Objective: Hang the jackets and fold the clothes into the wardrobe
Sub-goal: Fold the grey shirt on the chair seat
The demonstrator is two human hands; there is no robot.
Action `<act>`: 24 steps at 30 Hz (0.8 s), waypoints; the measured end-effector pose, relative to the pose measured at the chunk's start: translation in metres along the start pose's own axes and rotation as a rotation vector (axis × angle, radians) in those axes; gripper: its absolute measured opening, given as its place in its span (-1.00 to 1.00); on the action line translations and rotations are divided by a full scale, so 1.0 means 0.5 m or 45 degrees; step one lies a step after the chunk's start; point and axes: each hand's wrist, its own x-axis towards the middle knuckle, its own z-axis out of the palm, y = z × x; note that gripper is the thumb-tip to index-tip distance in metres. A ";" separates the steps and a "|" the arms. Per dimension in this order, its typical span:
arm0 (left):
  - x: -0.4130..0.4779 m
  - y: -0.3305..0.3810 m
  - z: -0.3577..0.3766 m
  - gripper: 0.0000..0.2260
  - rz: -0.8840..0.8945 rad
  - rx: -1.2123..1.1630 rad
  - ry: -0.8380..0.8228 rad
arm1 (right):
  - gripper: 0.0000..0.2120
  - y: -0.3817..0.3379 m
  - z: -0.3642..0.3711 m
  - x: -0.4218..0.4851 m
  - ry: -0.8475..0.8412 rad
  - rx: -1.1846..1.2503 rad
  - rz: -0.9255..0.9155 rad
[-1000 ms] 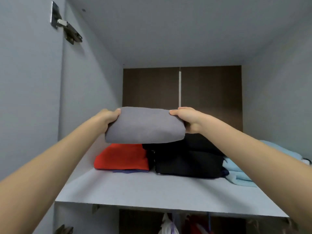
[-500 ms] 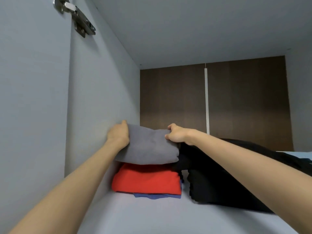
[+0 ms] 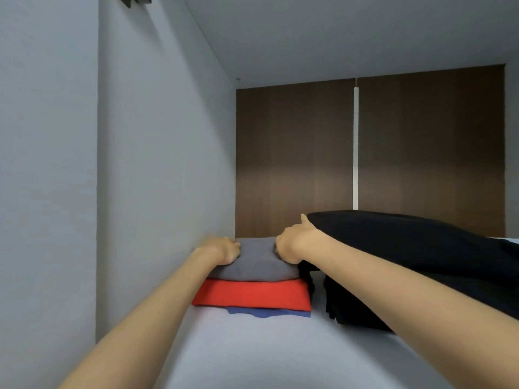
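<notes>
Grey fold (image 3: 254,266), airborne before, now atop red garment (image 3: 252,294), shelf (image 3: 252,355) left edge: stowed. Our left hand (image 3: 222,249), right hand (image 3: 292,244) clutch its ends.

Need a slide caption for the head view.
The left hand and right hand hold a folded grey garment atop a red garment on the wardrobe shelf, beside black clothes.

Pale grey shelf (image 3: 252,355): blue garment (image 3: 269,313) under left stack; black folded pile (image 3: 421,237) just beside.
</notes>
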 end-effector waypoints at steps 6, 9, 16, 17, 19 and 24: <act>-0.014 0.006 0.003 -0.63 -0.054 -0.133 0.189 | -0.66 0.003 0.026 -0.006 0.181 -0.034 -0.011; -0.035 0.015 -0.020 -0.63 -0.038 -0.266 0.272 | -0.69 0.013 0.008 -0.033 0.408 0.048 -0.001; -0.134 0.059 -0.081 -0.71 0.182 -0.564 0.483 | -0.64 0.079 -0.028 -0.168 0.816 0.495 -0.010; -0.157 0.070 -0.088 -0.71 0.222 -0.625 0.524 | -0.64 0.091 -0.025 -0.194 0.860 0.533 -0.001; -0.206 0.096 -0.101 -0.72 0.289 -0.723 0.617 | -0.65 0.115 -0.014 -0.248 0.940 0.605 0.018; -0.343 0.168 -0.103 -0.72 0.356 -0.844 0.714 | -0.68 0.162 0.038 -0.391 0.978 0.749 0.076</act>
